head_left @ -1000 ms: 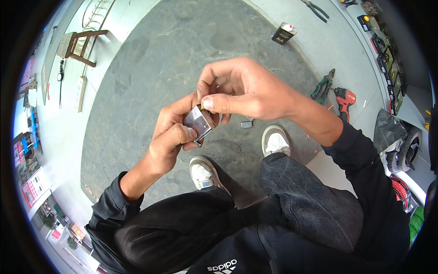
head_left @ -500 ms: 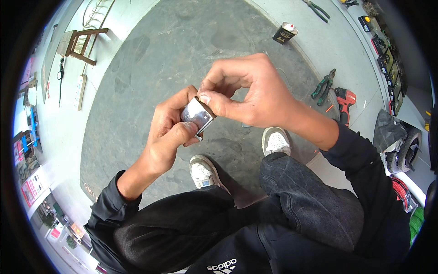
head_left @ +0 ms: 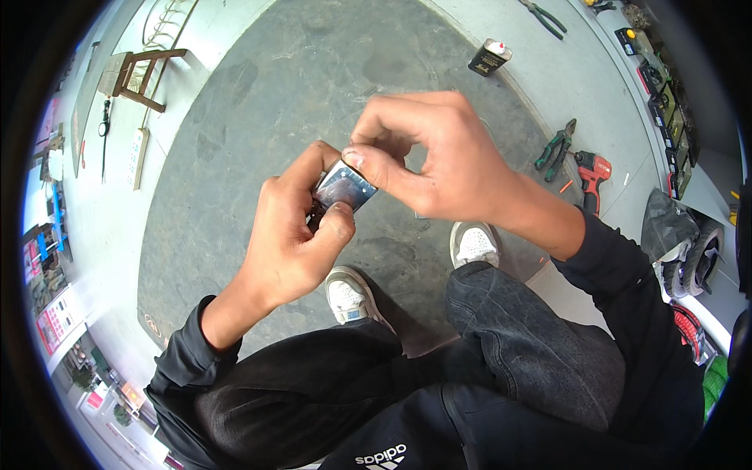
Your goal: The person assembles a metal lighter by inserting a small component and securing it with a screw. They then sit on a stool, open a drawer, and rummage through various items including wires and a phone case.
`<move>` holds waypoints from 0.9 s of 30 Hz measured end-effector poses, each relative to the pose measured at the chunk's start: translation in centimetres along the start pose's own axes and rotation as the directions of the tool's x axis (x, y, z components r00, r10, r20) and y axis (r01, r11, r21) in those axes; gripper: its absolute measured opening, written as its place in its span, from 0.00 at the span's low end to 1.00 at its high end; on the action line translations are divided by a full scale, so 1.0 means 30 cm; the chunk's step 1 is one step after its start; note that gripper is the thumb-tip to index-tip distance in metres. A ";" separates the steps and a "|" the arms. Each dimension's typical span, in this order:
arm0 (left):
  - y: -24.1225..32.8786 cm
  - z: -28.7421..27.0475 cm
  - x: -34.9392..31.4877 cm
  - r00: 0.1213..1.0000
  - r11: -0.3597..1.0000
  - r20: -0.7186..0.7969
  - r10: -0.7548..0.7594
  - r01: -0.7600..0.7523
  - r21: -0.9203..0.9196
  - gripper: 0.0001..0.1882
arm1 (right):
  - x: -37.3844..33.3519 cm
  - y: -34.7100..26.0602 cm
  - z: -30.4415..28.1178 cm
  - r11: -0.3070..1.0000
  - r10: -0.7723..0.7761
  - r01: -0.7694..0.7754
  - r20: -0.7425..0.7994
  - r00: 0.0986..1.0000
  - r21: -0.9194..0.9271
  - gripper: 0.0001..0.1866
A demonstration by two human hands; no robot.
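A small shiny metal box-shaped part [head_left: 345,188] with dark edges sits in my left hand [head_left: 294,227], the thumb pressed on its bright face and the fingers behind it. My right hand [head_left: 446,153] is closed in a pinch at the part's upper corner. Its thumb tip touches that corner, and the fingertips are mostly hidden. Whether a small piece lies between them cannot be made out. Both hands are held above the dark grey mat, over my white shoes [head_left: 475,244].
On the right lie green-handled pliers [head_left: 554,149] and a red cordless drill [head_left: 593,177]. A dark can [head_left: 489,58] stands farther back, near other pliers [head_left: 544,19]. A wooden stool [head_left: 135,77] and a white power strip [head_left: 139,159] are at left. Boxes [head_left: 664,117] line the right.
My left hand has tilted the metal part, so its face is turned differently, and the left thumb has shifted right on it. The right hand stays pinched at the upper corner.
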State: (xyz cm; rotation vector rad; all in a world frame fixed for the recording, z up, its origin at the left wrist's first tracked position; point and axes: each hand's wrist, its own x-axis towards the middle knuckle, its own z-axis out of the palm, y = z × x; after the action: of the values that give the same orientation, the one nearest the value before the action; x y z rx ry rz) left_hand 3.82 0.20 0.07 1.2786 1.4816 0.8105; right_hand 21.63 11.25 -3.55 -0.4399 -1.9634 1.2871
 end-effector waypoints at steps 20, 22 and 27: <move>0.049 0.023 0.003 0.990 0.946 -0.033 0.136 -0.120 0.300 0.16 | -0.001 -0.025 0.013 0.974 0.009 -0.001 0.034 0.999 -0.227 0.15; 0.051 0.027 0.002 0.986 0.936 -0.039 0.160 -0.139 0.324 0.17 | -0.001 -0.029 0.014 0.973 0.009 -0.004 0.019 1.000 -0.230 0.17; 0.039 0.028 0.005 0.958 0.867 -0.039 0.283 -0.239 0.437 0.17 | 0.004 -0.040 0.010 0.977 0.066 -0.060 0.023 0.998 -0.205 0.20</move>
State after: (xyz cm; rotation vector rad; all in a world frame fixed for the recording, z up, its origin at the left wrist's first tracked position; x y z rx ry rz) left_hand 5.01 0.50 0.87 1.8245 1.6492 0.7533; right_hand 21.46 10.61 -2.49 -0.5905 -2.1318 1.1392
